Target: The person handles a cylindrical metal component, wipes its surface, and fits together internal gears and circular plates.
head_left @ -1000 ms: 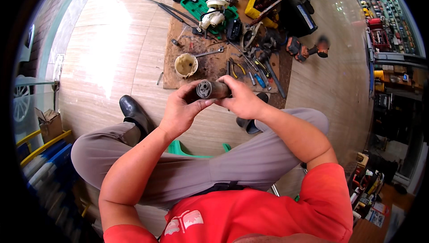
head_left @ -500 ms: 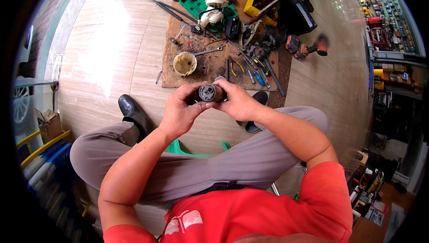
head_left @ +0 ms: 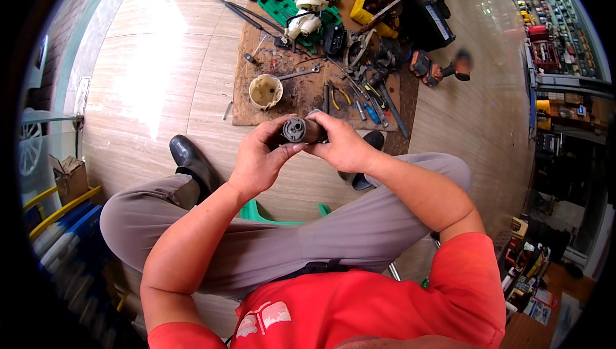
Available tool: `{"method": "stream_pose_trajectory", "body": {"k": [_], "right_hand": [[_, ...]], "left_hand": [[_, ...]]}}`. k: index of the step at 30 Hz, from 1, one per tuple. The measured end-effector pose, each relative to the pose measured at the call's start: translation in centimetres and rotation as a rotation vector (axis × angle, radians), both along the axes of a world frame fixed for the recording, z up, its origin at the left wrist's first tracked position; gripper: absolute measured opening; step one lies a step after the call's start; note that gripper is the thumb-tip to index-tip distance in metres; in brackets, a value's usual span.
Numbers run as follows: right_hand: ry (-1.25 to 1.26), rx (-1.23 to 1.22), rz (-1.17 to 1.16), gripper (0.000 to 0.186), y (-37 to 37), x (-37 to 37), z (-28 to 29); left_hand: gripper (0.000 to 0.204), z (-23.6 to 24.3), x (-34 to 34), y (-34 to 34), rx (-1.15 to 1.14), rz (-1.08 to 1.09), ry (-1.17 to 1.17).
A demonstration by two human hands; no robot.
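Between both hands is a dark grey metal cylinder (head_left: 298,130), its round end face with a small raised port and openings turned up toward me. My left hand (head_left: 262,156) grips its left side, thumb along the near edge and fingers curled round the far side. From the right, my right hand (head_left: 340,141) closes on the cylinder too, its thumb near the left thumb. The lower part of the cylinder is hidden by the hands. Just beyond them, a cream plastic cup (head_left: 265,92) stands on a stained board (head_left: 247,116).
On the board lie a wrench (head_left: 300,73), yellow-handled pliers (head_left: 341,94), a blue-handled screwdriver (head_left: 371,114) and a hammer (head_left: 393,108). Farther back are a green tool case (head_left: 273,7) and a white plastic part (head_left: 303,23). An orange-black cordless drill (head_left: 431,68) lies right of the board.
The cylinder has tilted and turned slightly in my hands; its end face has shifted a little left and up, showing more of its side. Both hands keep their grip.
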State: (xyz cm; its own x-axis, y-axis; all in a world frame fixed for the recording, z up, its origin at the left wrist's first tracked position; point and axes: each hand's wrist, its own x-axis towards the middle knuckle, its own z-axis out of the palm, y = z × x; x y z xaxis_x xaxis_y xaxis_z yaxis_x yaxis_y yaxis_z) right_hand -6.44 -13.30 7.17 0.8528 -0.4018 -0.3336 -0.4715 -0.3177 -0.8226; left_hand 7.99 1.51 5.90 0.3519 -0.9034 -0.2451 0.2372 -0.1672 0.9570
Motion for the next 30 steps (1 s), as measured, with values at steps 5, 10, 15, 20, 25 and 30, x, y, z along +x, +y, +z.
{"method": "stream_pose_trajectory", "body": {"k": [5, 10, 15, 20, 25, 30], "right_hand": [[-0.009, -0.013, 0.004, 0.041, 0.0, 0.0, -0.1], [-0.034, 0.005, 0.002, 0.039, 0.0, -0.1, -0.3], [-0.060, 0.023, -0.010, 0.040, -0.1, -0.2, -0.9], [-0.031, 0.043, -0.007, 0.043, 0.0, -0.1, -0.4], [-0.071, 0.026, -0.008, 0.044, 0.0, -0.3, -0.9], [-0.103, 0.045, -0.015, 0.047, 0.2, -0.1, 0.1]], "left_hand": [[0.050, -0.2, 0.0, 0.1, 0.000, -0.005, -0.016], [0.046, 0.0, 0.2, 0.0, 0.037, -0.036, 0.039], [0.042, -0.5, 0.5, -0.1, 0.068, -0.020, 0.069], [0.043, -0.5, 0.7, -0.1, 0.123, 0.006, 0.118], [0.040, -0.5, 0.8, -0.2, 0.134, 0.012, 0.121], [0.039, -1.1, 1.1, -0.2, 0.131, 0.035, 0.170]]}}
